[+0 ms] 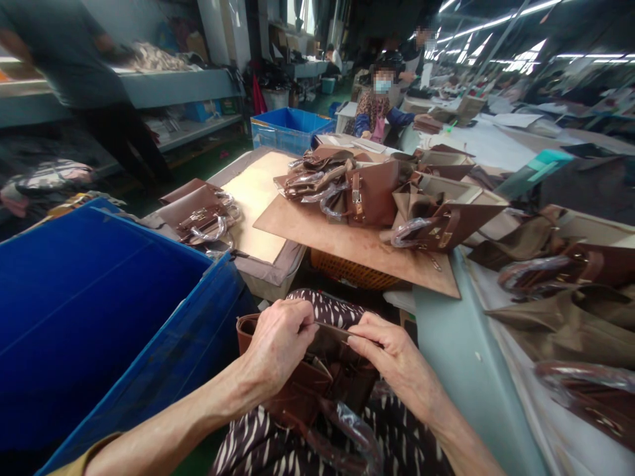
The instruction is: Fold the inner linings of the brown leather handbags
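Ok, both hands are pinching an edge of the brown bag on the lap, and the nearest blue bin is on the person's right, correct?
Not quite: the head view shows the nearest blue bin on the person's left. The left hand and right hand do pinch an edge of the brown bag on the lap.

Blue bins and people in a big workroom.

A big blue bin (99, 291) sits open at the left, and a smaller blue bin (280, 137) stands farther back. A person in a dark gray shirt (64, 59) stands by a long tabletop (183, 89) with a pile of pale scraps (156, 58) on it. To the right of the smaller bin, another person (374, 106) wears a face mask (382, 86). A pale yellow sheet (260, 205) lies flat, with an orange basket (350, 270) lower down. Long, bright lamps (526, 11) shine up high.
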`<state>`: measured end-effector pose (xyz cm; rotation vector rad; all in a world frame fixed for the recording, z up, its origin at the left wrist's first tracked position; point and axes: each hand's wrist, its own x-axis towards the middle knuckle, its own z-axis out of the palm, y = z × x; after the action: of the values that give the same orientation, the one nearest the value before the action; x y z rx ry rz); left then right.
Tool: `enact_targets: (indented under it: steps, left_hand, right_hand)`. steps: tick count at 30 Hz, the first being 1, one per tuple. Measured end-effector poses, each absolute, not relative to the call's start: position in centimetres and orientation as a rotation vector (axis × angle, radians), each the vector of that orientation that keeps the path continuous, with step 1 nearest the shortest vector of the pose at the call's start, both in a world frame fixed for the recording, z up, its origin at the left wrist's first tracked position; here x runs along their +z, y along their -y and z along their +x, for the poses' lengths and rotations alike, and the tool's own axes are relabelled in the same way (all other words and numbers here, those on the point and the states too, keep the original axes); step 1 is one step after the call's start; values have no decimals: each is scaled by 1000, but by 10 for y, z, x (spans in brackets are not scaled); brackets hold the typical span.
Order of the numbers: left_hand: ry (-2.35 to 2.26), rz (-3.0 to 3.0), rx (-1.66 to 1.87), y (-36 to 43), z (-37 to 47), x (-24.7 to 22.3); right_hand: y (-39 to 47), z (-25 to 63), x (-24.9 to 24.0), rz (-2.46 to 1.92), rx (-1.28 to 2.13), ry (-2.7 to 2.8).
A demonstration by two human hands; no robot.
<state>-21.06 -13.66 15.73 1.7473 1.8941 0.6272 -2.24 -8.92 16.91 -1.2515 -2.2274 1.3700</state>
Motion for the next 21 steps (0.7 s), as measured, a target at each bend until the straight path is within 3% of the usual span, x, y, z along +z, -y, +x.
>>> enact_targets:
  steps: [6, 14, 21]
  left_hand:
    - [-1834, 1746, 604, 136, -212, 160]
    - [-1711, 1845, 292, 125, -217, 168]
    - [-1691, 1812, 332, 129, -216, 169]
  right_hand:
    - [85, -18, 166, -1205, 1463, 2175]
    - [73, -15, 157, -1124, 1600, 2144]
    - [64, -18, 160, -1065, 1785, 2151]
